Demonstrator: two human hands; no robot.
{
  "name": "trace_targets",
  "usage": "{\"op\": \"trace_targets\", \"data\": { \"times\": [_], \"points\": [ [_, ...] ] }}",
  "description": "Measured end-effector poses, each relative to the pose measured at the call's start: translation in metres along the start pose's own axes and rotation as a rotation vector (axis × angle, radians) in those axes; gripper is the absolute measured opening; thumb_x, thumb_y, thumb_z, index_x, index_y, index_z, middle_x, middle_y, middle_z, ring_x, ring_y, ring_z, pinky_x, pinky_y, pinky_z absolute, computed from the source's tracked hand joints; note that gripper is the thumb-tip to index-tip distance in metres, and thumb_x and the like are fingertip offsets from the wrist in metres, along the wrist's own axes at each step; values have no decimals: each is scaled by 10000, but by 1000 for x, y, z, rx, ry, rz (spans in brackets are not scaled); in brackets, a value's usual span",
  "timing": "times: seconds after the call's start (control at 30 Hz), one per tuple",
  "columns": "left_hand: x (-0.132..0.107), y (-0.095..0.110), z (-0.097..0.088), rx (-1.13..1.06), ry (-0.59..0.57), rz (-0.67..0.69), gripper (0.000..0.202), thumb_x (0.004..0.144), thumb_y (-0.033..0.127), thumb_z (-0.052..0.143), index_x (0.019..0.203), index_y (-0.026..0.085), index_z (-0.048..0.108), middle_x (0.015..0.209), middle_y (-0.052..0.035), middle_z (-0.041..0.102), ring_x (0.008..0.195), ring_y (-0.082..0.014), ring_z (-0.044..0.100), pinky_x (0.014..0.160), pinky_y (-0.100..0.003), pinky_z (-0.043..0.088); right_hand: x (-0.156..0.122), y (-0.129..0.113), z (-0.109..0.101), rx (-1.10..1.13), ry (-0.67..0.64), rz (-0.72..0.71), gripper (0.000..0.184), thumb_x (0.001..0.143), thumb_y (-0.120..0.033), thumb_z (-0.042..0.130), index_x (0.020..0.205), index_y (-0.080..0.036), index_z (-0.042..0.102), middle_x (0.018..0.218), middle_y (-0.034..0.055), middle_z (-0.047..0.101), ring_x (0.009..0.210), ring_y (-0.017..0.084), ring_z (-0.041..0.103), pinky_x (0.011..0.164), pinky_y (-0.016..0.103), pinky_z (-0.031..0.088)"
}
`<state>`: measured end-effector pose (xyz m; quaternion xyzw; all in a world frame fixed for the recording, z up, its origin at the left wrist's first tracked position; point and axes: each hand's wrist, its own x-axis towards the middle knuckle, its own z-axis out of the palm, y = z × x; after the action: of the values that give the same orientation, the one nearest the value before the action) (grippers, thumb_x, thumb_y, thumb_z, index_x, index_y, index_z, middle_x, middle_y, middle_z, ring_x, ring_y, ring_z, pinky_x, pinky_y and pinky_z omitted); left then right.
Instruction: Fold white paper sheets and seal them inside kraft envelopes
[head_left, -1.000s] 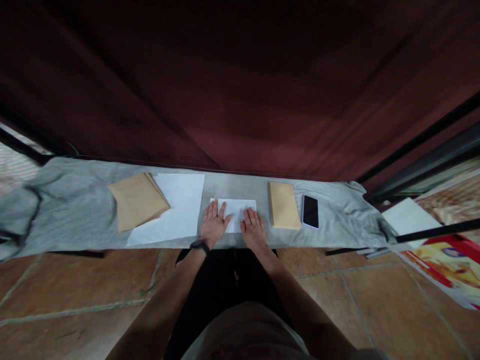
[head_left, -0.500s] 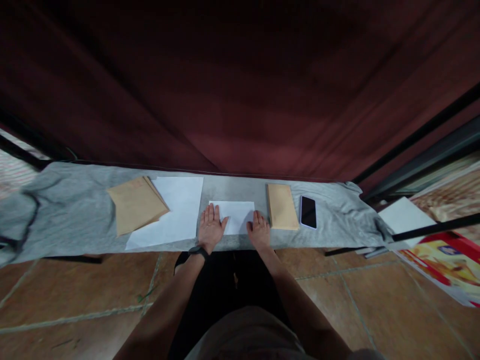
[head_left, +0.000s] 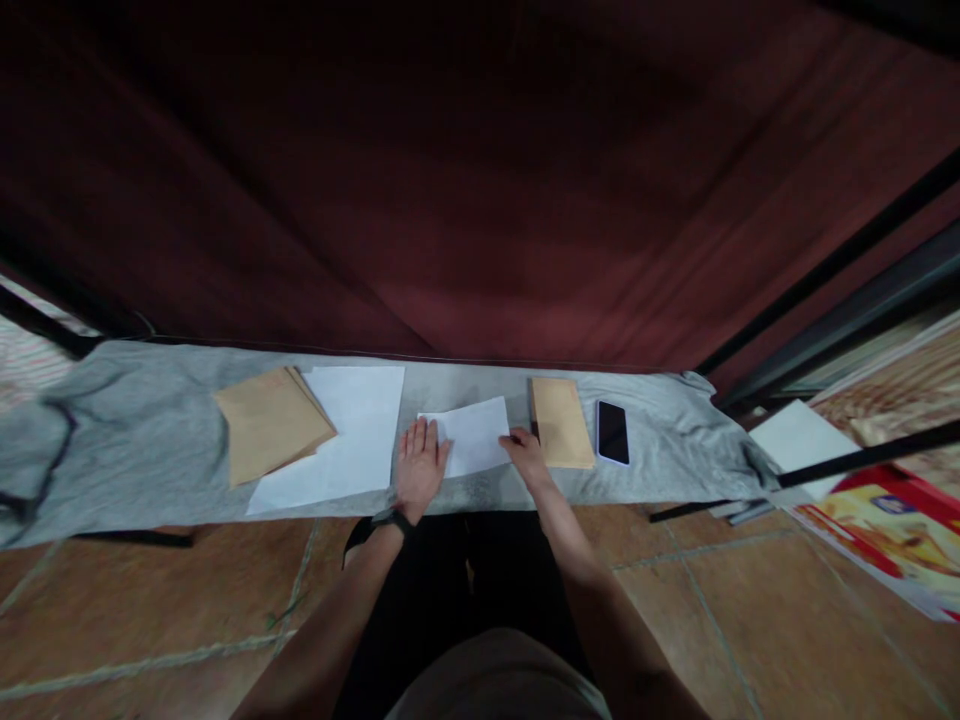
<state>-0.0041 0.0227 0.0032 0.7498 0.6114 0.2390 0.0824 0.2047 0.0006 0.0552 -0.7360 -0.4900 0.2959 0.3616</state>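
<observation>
A folded white sheet of paper lies in front of me on the grey cloth, its right side tilted up a little. My left hand rests flat on its left end, fingers stretched out. At the right edge my right hand pinches the paper between thumb and fingers. Left of my left hand are larger white sheets, partly covered by several brown envelopes. A stack of brown envelopes sits just right of my right hand.
Beyond that stack lies a phone with a dark screen. Grey cloth covers the narrow table. A dark red curtain hangs along the far edge. At the lower right are a red and yellow box and a dark metal bar.
My right hand has gone from lying flat to pinching the folded sheet's right edge, which is now raised and turned slightly away from me. My left hand stays flat on the left end.
</observation>
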Motion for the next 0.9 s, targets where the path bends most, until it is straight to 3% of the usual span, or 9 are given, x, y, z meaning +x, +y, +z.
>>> {"op": "trace_targets", "data": {
  "times": [0.1,0.23,0.3,0.37,0.5,0.6,0.63,0.73,0.9],
  "points": [
    [7,36,-20,-296,30,-87,578,1029,457,355,1476,114,485,1618,-186,356,1541,-319,242,1246,-587,153,-5,-30,-24,32,80,-102,247,895,-351,506,954,-193,686,714,-27,663,682,156,618,635,237,461],
    [24,101,-64,-1028,-5,-162,610,992,560,466,1503,226,459,1590,-107,435,1488,-247,371,1215,-439,316,-25,-87,-52,-107,184,-390,255,975,-343,467,1038,-195,664,869,28,699,773,175,638,715,268,464],
    [32,123,-85,-1376,-57,-205,604,966,601,498,1473,273,485,1499,-81,547,1380,-236,515,1110,-400,447,-41,-109,-53,-244,219,-482,248,991,-293,448,1077,-196,660,992,64,693,897,194,645,795,289,475],
    [37,130,-96,-1569,-75,-240,590,884,584,635,1349,224,591,1289,-87,686,1201,-227,642,1011,-355,511,-54,-120,-45,-315,138,-539,238,987,-248,456,1095,-198,662,1013,66,682,913,193,644,809,286,489],
    [36,101,-80,-1530,-59,-464,483,740,510,773,1047,148,683,901,-47,740,838,-188,710,793,-293,562,-61,-106,-18,-298,-32,-584,261,986,-226,485,1175,-195,663,1094,70,686,1003,197,650,899,301,515],
    [31,62,-51,-1214,-80,-622,378,770,453,692,990,145,692,834,-53,741,765,-188,705,708,-287,563,-54,-73,-1,-214,-109,-579,279,991,-207,506,1217,-224,667,1180,54,694,1103,181,644,1005,302,502],
    [29,49,-42,-1055,-123,-604,336,788,415,656,992,151,699,829,-55,748,774,-199,711,703,-295,567,-52,-60,3,-201,-111,-546,272,987,-188,507,1193,-228,681,1180,48,701,1114,175,645,1020,297,500],
    [27,22,-23,-889,-106,-629,240,772,303,635,933,143,709,860,-100,765,877,-270,726,747,-352,573,-46,-22,15,-229,-93,-433,287,957,-135,528,1173,-214,698,1180,58,715,1139,181,655,1050,297,496],
    [29,6,-12,-724,-90,-581,261,785,240,595,993,140,717,1013,-128,774,1042,-297,709,878,-366,552,-43,13,34,-312,-56,-398,357,950,-139,524,1263,-226,671,1314,71,674,1229,191,631,1078,311,500]
  ]
}}
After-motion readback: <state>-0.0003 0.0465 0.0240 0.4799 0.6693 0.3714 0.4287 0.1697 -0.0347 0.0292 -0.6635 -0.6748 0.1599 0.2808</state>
